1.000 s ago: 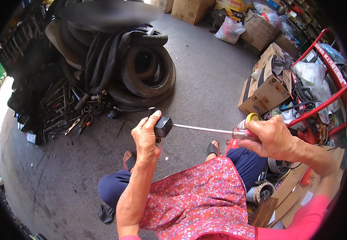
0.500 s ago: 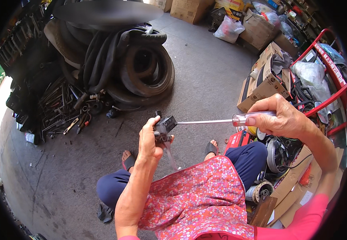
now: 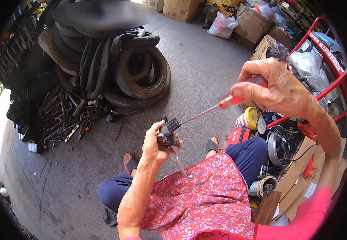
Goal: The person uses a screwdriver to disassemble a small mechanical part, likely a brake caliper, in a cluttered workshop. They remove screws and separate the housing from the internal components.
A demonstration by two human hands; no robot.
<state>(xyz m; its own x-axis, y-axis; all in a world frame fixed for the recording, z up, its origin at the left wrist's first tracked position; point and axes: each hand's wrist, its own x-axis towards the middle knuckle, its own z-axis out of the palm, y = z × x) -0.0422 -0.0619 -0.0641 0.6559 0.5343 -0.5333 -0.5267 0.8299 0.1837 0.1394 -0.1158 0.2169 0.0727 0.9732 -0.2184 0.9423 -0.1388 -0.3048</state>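
Observation:
My left hand [image 3: 152, 145] is closed around a black brake master cylinder [image 3: 168, 129] with a silver brake lever [image 3: 179, 163] hanging from it, its ball end near my apron. A screwdriver [image 3: 199, 115] with a long thin shaft and a clear and red handle is gripped in my right hand [image 3: 281, 88]. The shaft slants down to the left, its tip at the right side of the cylinder's dark box-shaped reservoir. Whether the tip sits in a screw is too small to tell.
Stacked tyres [image 3: 163, 76] and a heap of hand tools [image 3: 61, 112] lie ahead on the left. To the right are a red box [image 3: 237, 136], a yellow-lidded tub [image 3: 248, 119], flattened cardboard [image 3: 301, 182] and a red metal frame [image 3: 329, 96]. A patterned apron [image 3: 201, 196] covers my lap.
My right hand has risen with the screwdriver, turning its shaft from nearly level to slanted. The brake master cylinder has shifted slightly right and down, its lever now showing more fully.

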